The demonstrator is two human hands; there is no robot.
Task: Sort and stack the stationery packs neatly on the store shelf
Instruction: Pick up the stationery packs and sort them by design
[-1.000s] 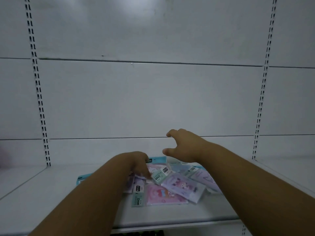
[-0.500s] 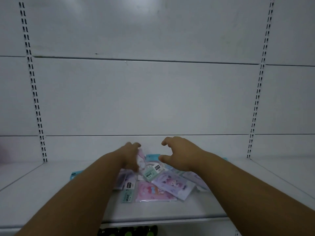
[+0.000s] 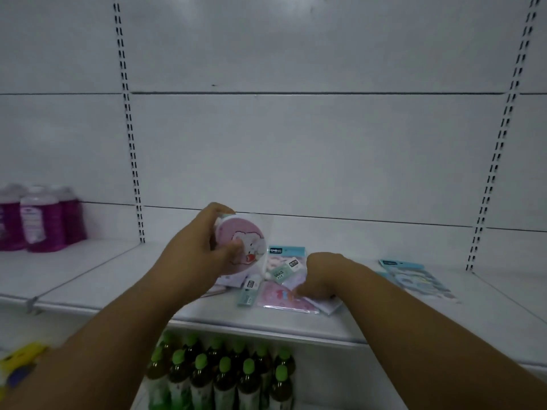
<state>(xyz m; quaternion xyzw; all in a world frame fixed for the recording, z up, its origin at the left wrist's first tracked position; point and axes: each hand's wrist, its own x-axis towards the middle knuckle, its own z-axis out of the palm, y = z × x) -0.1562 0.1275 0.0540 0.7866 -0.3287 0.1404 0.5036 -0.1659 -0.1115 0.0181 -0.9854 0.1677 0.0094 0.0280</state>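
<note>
My left hand (image 3: 197, 252) grips a round pink pack (image 3: 244, 242) with a cartoon print, lifted above the white shelf (image 3: 266, 324). Below it lies a loose pile of stationery packs (image 3: 285, 287): pink, lilac and mint ones with small labels. My right hand (image 3: 321, 275) reaches down into the pile with its fingers curled over a pink pack (image 3: 284, 301); the fingertips are hidden, so the grip is unclear. A blue-topped pack (image 3: 414, 276) lies apart on the shelf to the right.
Purple liquid bottles (image 3: 38, 217) stand on the shelf section at the left. Several green-capped bottles (image 3: 219, 374) fill the shelf below. A yellow item (image 3: 20, 355) shows at the lower left. Slotted uprights (image 3: 130, 143) divide the white back panel.
My left hand has lifted the round pink pack out of the pile. My right hand has dropped from above the pile onto it. The view has shifted left and down.
</note>
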